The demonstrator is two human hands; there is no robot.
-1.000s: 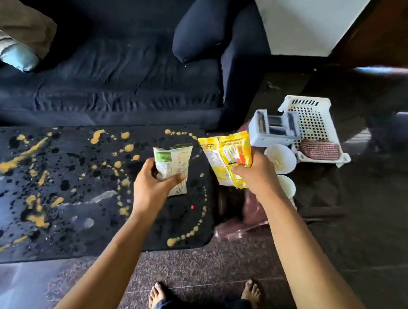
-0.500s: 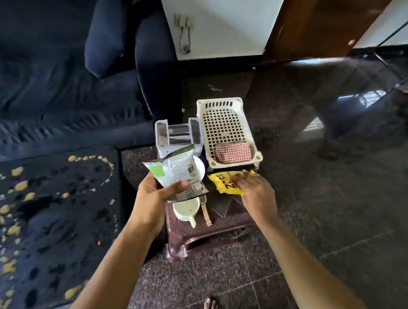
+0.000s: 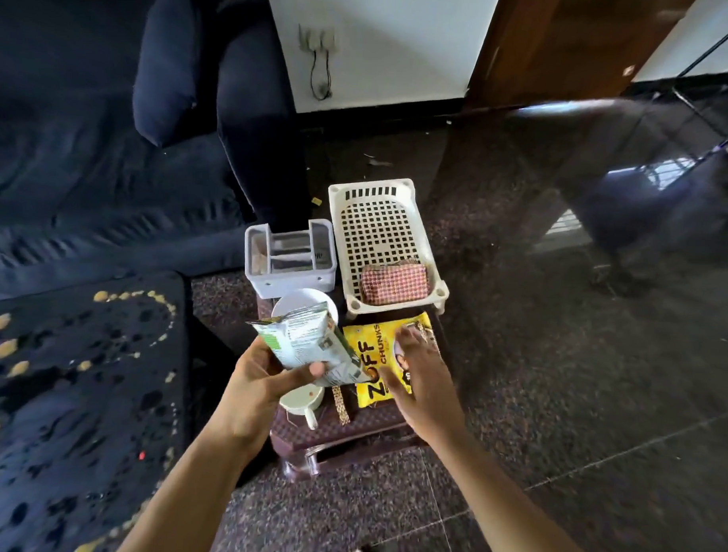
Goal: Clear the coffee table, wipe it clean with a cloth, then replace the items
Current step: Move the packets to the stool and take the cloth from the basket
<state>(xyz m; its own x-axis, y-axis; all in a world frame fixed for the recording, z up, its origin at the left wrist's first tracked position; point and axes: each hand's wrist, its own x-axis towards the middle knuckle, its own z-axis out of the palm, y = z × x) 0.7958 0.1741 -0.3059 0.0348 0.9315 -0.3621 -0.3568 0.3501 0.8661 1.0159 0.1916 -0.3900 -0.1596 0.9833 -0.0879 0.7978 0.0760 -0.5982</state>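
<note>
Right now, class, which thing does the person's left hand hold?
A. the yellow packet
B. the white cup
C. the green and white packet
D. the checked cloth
C: the left hand grips the green and white packet, thumb curled across it; the yellow packet lies flat on the stool beneath the open right hand.

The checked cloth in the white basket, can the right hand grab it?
Probably yes. The right hand is open over the yellow packet, holding nothing, and the checked cloth lies uncovered at the near end of the white basket, just beyond it.
</note>
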